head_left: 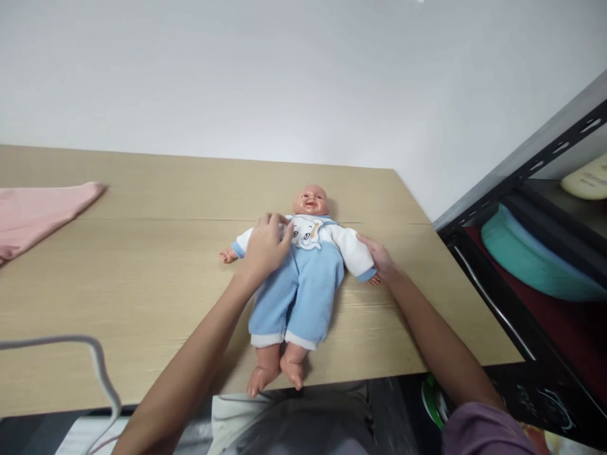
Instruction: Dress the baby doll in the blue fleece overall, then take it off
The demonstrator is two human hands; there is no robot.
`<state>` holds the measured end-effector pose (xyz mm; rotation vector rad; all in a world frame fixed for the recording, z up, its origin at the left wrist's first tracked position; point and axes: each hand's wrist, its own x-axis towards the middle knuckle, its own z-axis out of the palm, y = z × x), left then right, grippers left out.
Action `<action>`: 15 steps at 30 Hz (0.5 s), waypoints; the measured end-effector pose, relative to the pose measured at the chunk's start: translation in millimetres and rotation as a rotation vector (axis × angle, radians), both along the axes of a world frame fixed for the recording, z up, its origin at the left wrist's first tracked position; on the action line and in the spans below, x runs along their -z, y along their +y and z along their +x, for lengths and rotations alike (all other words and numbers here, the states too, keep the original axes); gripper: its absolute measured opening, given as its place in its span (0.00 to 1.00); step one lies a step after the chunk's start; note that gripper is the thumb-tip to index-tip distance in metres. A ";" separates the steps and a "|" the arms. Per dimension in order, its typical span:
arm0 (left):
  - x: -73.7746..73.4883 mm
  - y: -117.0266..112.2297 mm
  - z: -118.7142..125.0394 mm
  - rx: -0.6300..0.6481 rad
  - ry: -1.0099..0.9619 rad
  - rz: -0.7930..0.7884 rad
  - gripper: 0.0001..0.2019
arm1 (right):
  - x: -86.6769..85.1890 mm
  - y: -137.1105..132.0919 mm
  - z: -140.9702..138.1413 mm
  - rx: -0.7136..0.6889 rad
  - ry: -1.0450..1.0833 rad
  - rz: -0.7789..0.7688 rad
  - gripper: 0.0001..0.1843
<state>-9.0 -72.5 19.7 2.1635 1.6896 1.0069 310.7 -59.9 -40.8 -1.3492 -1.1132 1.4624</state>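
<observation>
Across a wooden table (pixel 165 189), a baby doll (pixel 303 278) in a white and pale blue outfit lies face up, its head away from the camera wearer and its bare feet at the near edge. The wearer's left hand (pixel 270 243) rests on the doll's chest and shoulder, fingers bent and thumb set apart beside the animal face (pixel 306 232) on the top; whether it pinches the fabric cannot be told. On the other side of the doll, the right hand (pixel 379 258) touches the outer side of the white sleeve (pixel 353 248), its fingers partly hidden, so its grip cannot be made out. Well to the left of the doll, as the wearer sees it, lies a pink cloth (pixel 45 212); nearer the wearer on that side, a white cable (pixel 98 354) bends down past the table's edge. To the doll's right stands a black rack (pixel 516 177) holding a teal item (pixel 526 256), with a cream-colored object (pixel 588 179) above it. Beyond the doll's head rises a pale wall (pixel 284 76).
</observation>
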 end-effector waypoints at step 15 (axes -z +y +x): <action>31.5 -22.3 -36.7 0.030 -0.532 -0.478 0.15 | -0.7 0.0 -2.8 0.005 0.077 -0.098 0.18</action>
